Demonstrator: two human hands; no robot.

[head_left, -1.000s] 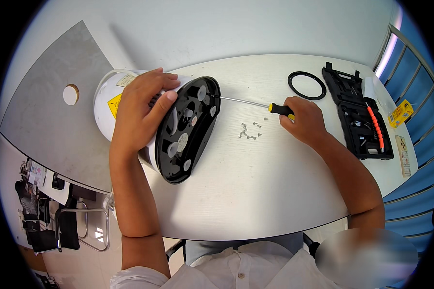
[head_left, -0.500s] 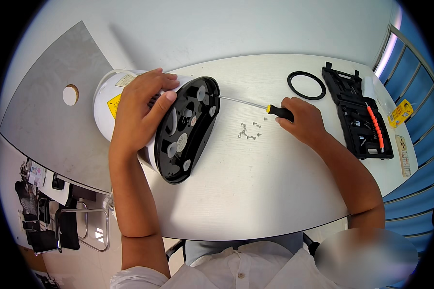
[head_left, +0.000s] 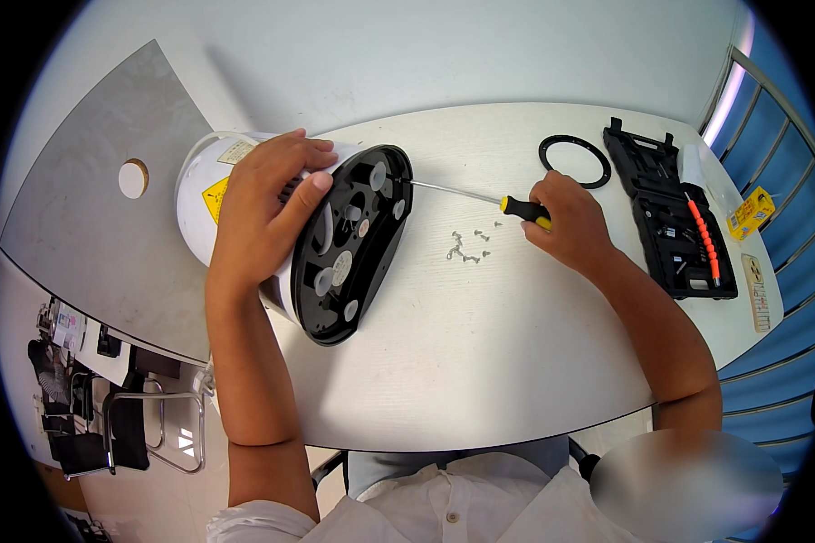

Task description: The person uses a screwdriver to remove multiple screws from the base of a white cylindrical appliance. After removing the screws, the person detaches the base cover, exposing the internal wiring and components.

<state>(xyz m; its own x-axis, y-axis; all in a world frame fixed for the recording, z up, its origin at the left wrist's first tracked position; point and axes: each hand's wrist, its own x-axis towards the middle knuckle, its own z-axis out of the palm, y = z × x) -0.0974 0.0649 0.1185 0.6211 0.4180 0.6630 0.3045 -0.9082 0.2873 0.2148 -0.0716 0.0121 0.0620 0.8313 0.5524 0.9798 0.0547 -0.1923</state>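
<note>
A white rounded appliance (head_left: 196, 217) with a yellow label lies on its side at the left, its black base (head_left: 371, 242) turned to the right. My left hand (head_left: 267, 204) presses over its body, fingers spread on top and thumb alongside the base's edge, steadying it. In my right hand (head_left: 572, 222) is a screwdriver (head_left: 514, 207) with a black and yellow handle, gripped by the handle's end between thumb and fingers. Its long metal shaft points left and meets the base's upper right edge; the tip is hidden there. Several small screws (head_left: 469, 246) lie scattered on the white table below the shaft.
A black ring (head_left: 552, 140) lies beyond my right hand. An open black tool case (head_left: 666, 217) with an orange flexible shaft (head_left: 704, 240) sits farther right, near a yellow box (head_left: 752, 214). A metal railing (head_left: 783, 100) borders the right side; a grey table (head_left: 81, 208) adjoins at left.
The screwdriver handle has turned, so a yellow part now shows near its end. My right fingers have shifted slightly around it. My left hand and the appliance stay put.
</note>
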